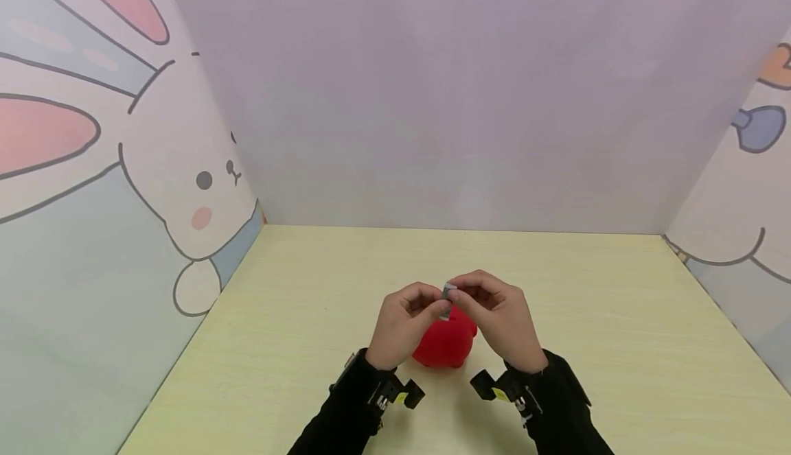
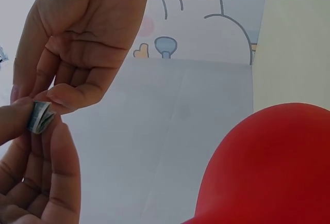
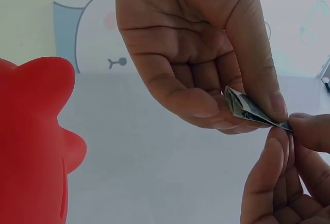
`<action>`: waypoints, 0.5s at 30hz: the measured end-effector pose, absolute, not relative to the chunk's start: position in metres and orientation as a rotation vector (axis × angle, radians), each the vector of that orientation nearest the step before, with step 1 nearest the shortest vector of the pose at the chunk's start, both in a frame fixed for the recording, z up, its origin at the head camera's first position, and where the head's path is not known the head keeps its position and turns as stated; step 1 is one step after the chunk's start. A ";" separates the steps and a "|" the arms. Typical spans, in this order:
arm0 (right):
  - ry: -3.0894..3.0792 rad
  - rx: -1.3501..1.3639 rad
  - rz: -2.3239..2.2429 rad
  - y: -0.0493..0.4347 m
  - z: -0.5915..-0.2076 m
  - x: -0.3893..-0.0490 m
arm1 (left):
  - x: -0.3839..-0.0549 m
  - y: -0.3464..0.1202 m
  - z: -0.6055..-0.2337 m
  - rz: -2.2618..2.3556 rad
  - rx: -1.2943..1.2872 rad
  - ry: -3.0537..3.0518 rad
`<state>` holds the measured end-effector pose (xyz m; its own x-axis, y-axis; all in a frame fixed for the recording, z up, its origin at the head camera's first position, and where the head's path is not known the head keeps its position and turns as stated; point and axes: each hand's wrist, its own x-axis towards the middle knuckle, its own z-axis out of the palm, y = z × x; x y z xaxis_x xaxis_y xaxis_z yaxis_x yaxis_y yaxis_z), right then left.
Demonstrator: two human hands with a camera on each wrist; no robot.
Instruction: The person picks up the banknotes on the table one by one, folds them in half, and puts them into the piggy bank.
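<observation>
Close above a red piggy bank (image 1: 441,346), both hands meet at a small folded banknote (image 1: 450,288). Thumb and fingers of the left hand (image 1: 398,321) pinch one part of it, and those of the right hand (image 1: 505,314) pinch the other. In the left wrist view the banknote (image 2: 41,117) shows as a narrow stack of layers, partly covered by fingertips. The right wrist view shows the banknote (image 3: 241,104) with one end standing looped open. The piggy bank's rounded side (image 3: 31,157) has stubby bulges there; the hands overlap its top in the head view.
A pale yellow wooden tabletop (image 1: 296,304) spreads beneath the hands. A plain grey wall (image 1: 457,132) rises at its back edge. Side panels with cartoon rabbits stand at the left (image 1: 173,194) and right (image 1: 741,201). Black sleeves carry the wrist cameras (image 1: 408,393).
</observation>
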<state>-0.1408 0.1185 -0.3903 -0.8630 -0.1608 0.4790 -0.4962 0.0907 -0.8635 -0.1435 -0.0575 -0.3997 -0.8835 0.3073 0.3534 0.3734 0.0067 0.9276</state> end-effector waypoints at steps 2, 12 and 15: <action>-2.108 0.641 1.849 0.118 -0.391 -0.141 | -0.143 -0.057 -0.400 -2.045 -0.734 -2.204; -2.109 0.637 1.809 0.119 -0.390 -0.141 | -0.144 -0.056 -0.402 -2.055 -0.733 -2.226; -2.104 0.637 1.789 0.121 -0.390 -0.141 | -0.144 -0.056 -0.402 -2.077 -0.725 -2.234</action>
<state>-0.1412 0.1209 -0.3903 -0.8543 -0.1347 0.5020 -0.5171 0.1234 -0.8470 -0.1444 -0.0562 -0.4017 -0.8930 0.3257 0.3107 0.3336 0.0153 0.9426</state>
